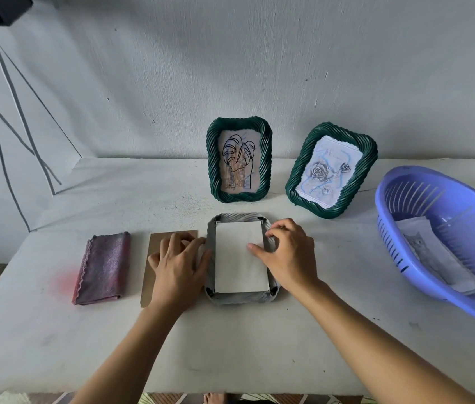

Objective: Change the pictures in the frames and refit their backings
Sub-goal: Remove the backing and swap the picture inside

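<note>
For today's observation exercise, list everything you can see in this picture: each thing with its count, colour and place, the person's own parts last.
Table: one, white, against the wall.
Standing frames: two, dark green, at the back; leaf drawing, rose drawing.
Face-down frame: one, grey, centre, white sheet in its recess.
Backing board: one, brown, left of that frame, partly under the left hand.
Folded cloth: one, pinkish purple, far left.
Basket: one, lilac, right edge, holding printed pictures.
Tripod: one, dark, upper left.
Left hand: on the frame's left edge.
Right hand: fingertips on the sheet.

Soft daylight (edges perhaps warped).
</note>
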Demonstrator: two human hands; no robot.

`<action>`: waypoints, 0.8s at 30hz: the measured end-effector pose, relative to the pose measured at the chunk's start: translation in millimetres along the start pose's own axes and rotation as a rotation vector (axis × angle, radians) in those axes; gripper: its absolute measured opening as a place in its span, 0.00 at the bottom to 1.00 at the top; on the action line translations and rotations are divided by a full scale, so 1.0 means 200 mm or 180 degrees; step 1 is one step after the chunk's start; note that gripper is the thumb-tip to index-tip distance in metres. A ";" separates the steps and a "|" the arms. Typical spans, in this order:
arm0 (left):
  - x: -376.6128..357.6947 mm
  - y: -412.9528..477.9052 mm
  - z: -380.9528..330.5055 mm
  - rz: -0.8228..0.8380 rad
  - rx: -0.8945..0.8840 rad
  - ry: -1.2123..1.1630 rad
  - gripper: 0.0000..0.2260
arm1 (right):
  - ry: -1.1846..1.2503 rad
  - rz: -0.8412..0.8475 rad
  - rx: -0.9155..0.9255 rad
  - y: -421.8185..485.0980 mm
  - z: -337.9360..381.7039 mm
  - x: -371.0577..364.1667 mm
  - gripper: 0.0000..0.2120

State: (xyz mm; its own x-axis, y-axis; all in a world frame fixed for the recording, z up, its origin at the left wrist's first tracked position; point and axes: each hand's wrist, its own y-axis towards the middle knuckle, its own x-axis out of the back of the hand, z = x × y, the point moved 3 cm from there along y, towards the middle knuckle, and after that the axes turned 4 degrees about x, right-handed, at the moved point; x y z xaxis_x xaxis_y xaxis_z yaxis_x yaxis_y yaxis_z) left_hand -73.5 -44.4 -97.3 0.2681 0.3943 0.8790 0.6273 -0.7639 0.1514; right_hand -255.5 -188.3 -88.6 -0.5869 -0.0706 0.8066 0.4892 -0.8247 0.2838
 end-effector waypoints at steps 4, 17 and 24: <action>0.00 0.00 0.01 -0.0062 -0.0058 -0.0078 0.23 | 0.0236 0.0006 -0.0244 0.00 0.01 0.00 0.19; 0.01 0.03 -0.04 0.0119 -0.0143 0.0029 0.21 | 0.0824 -0.0192 -0.0416 -0.02 0.00 0.00 0.18; 0.00 0.02 -0.07 0.0323 -0.0037 0.0012 0.29 | 0.0970 -0.0281 -0.0415 -0.03 -0.01 -0.02 0.16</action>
State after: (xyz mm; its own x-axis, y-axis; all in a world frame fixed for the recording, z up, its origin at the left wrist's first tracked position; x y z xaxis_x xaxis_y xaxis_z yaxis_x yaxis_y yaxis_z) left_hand -80.3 -55.1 -89.7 0.3271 0.3126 0.8918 0.5886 -0.8057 0.0665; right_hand -258.5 -184.2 -94.5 -0.7988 -0.1439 0.5841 0.3528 -0.8985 0.2611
